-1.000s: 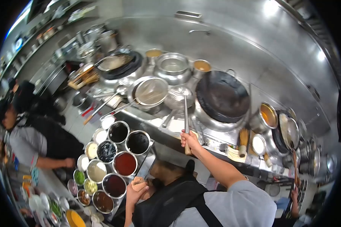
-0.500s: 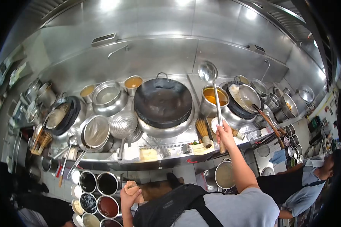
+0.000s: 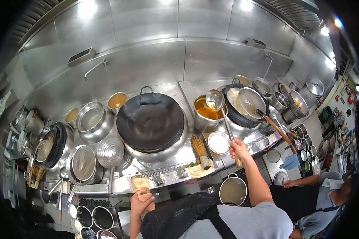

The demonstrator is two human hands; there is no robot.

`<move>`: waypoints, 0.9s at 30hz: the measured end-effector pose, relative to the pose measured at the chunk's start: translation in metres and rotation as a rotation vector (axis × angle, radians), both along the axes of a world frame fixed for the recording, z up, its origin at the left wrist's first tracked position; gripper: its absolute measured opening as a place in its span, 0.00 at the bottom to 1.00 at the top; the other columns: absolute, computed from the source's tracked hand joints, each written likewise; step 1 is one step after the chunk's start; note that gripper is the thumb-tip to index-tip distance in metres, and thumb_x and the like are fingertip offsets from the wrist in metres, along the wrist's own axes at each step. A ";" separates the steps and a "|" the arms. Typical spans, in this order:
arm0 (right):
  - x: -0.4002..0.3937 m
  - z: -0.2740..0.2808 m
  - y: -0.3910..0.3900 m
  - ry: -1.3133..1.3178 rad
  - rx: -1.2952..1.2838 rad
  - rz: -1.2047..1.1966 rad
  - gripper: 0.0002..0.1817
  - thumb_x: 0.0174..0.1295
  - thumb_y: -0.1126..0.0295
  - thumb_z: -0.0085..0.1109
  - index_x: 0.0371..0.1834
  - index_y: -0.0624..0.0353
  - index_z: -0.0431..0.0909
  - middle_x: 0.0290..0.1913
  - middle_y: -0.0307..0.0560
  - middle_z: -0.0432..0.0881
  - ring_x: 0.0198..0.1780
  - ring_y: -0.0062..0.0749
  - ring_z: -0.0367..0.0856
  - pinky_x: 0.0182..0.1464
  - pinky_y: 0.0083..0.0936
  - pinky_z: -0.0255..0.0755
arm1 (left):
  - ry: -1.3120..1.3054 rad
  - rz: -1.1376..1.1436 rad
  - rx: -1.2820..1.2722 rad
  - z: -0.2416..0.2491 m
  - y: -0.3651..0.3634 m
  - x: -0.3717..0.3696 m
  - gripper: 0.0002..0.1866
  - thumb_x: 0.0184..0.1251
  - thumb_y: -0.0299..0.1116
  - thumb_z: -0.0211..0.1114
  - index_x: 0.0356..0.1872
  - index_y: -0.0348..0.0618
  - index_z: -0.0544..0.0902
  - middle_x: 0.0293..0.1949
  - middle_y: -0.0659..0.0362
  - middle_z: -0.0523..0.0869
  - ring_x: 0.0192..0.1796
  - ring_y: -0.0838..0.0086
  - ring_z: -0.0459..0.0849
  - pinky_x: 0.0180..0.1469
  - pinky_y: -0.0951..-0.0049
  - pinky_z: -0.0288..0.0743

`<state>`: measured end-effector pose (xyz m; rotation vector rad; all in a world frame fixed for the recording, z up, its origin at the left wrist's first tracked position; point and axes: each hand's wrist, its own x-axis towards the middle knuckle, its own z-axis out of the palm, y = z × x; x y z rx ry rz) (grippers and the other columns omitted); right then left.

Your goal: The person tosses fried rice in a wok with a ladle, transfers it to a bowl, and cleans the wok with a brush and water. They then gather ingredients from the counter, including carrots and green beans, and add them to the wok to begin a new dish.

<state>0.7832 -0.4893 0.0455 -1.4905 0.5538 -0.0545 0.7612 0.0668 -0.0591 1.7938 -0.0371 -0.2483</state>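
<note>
My right hand (image 3: pixel 239 149) is closed around the wooden end of a long metal ladle (image 3: pixel 228 128). The ladle's bowl is at the right rim of a steel pot (image 3: pixel 204 123) of orange oil and overlaps it in this view. Below the ladle handle sits a round container (image 3: pixel 218 142) with white contents. My left hand (image 3: pixel 140 204), low in front of the counter, grips a folded tan cloth (image 3: pixel 146 195). A large black wok (image 3: pixel 149 121), bare inside, rests on the burner ahead of me.
A bamboo brush (image 3: pixel 198 148) stands right of the wok. To the left are a perforated skimmer (image 3: pixel 110 152) and a strainer (image 3: pixel 83 161). A second wok (image 3: pixel 232 93) with a strainer over it lies right. A co-worker (image 3: pixel 313 195) stands at my right.
My right hand has lowered the ladle, its bowl coming down from above to the oil pot. My left hand still holds the cloth. The view has turned to the right.
</note>
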 end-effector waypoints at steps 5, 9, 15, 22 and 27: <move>0.006 0.012 -0.007 -0.105 0.289 -0.077 0.06 0.79 0.64 0.56 0.47 0.49 0.69 0.25 0.33 0.70 0.18 0.16 0.66 0.16 0.20 0.63 | 0.022 0.016 -0.024 -0.014 -0.010 0.019 0.30 0.50 0.39 0.89 0.50 0.33 0.85 0.43 0.55 0.91 0.45 0.75 0.89 0.52 0.69 0.84; 0.000 0.025 0.000 -0.077 0.326 -0.019 0.10 0.80 0.61 0.55 0.58 0.48 0.73 0.25 0.32 0.69 0.17 0.17 0.64 0.15 0.20 0.61 | 0.029 0.077 -0.024 0.000 -0.014 0.028 0.32 0.49 0.41 0.90 0.51 0.33 0.86 0.44 0.54 0.92 0.45 0.73 0.89 0.52 0.68 0.84; 0.011 0.011 0.047 0.036 0.541 0.247 0.22 0.81 0.61 0.52 0.76 0.44 0.70 0.25 0.33 0.67 0.17 0.17 0.62 0.16 0.19 0.60 | -0.047 0.088 0.071 -0.011 -0.010 0.020 0.35 0.49 0.47 0.89 0.52 0.34 0.86 0.45 0.52 0.92 0.47 0.69 0.90 0.54 0.67 0.83; 0.094 0.020 0.105 -0.082 0.142 0.348 0.23 0.80 0.63 0.53 0.76 0.46 0.68 0.26 0.34 0.69 0.17 0.17 0.66 0.16 0.18 0.64 | -0.002 0.209 0.034 0.011 0.008 -0.013 0.32 0.50 0.44 0.89 0.50 0.34 0.86 0.43 0.55 0.92 0.45 0.72 0.90 0.51 0.68 0.84; 0.111 0.060 0.116 -0.081 -0.037 0.441 0.18 0.77 0.64 0.60 0.66 0.52 0.73 0.25 0.33 0.70 0.17 0.15 0.67 0.15 0.16 0.61 | 0.119 0.408 -0.381 -0.001 0.038 -0.067 0.27 0.65 0.42 0.81 0.56 0.33 0.83 0.46 0.54 0.92 0.48 0.71 0.91 0.52 0.69 0.86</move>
